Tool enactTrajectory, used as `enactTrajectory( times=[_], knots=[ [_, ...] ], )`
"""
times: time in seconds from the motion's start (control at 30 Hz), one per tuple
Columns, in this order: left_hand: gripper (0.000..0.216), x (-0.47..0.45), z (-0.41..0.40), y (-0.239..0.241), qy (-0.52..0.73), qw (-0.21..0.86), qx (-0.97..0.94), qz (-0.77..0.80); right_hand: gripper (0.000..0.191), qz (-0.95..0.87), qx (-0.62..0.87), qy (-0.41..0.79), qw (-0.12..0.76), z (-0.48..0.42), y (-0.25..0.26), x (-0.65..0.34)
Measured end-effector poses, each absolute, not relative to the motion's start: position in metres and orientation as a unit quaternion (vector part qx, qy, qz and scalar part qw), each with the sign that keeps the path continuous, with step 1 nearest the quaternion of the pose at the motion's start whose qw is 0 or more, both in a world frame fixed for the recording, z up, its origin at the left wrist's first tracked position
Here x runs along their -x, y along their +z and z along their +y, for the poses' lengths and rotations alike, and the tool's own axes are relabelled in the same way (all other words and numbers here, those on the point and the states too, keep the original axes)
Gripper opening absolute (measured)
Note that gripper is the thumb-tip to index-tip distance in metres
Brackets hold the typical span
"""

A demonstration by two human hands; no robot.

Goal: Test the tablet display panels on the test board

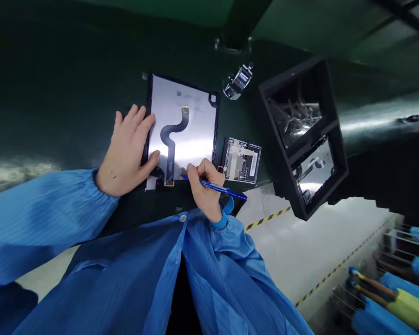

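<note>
A tablet screen panel (199,135) lies back side up on the dark bench, with a black ribbon cable (171,156) snaking down it. My left hand (129,149) rests spread at the panel's left edge, its thumb and fingertips on the border. In my right hand (207,188) a blue pen (225,190) is gripped, its tip at the lower part of the panel, right of the cable's end. Just right of that hand sits a circuit board with a battery-like block (242,160), strips of pale tape across it.
A silver tally counter (239,83) lies beyond the panel. At right stands a black two-part tray (289,151); its far compartment holds clear plastic pieces, its near one another panel. A metal bracket rises at the back. Other people sit at lower right, past a striped floor line.
</note>
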State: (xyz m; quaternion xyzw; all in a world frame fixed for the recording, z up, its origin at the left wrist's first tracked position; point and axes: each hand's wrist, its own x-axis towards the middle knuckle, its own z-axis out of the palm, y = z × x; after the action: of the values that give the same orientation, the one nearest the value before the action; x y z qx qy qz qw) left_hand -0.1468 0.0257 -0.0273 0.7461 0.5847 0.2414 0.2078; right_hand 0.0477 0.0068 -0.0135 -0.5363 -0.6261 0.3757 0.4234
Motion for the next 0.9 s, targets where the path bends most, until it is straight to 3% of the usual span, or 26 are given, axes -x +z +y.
enactTrajectory(
  times=[0.33, 0.6, 0.7, 0.9],
  knots=[
    [0.068, 0.148, 0.026, -0.028, 0.239, 0.201, -0.750, 0.583, 0.039, -0.681, 0.545, 0.339, 0.352, 0.007, -0.016, -0.049],
    [0.068, 0.146, 0.025, -0.028, 0.270, 0.204, -0.741, 0.581, 0.036, -0.573, 0.573, 0.360, 0.462, 0.020, 0.006, -0.071],
    [0.067, 0.145, 0.025, -0.030, 0.282, 0.208, -0.736, 0.579, 0.015, -0.601, 0.548, 0.400, 0.421, 0.052, 0.025, -0.085],
    [0.072, 0.141, 0.024, -0.025, 0.304, 0.227, -0.720, 0.581, 0.014, -0.702, 0.476, 0.430, 0.309, 0.124, 0.010, -0.069]
  ],
)
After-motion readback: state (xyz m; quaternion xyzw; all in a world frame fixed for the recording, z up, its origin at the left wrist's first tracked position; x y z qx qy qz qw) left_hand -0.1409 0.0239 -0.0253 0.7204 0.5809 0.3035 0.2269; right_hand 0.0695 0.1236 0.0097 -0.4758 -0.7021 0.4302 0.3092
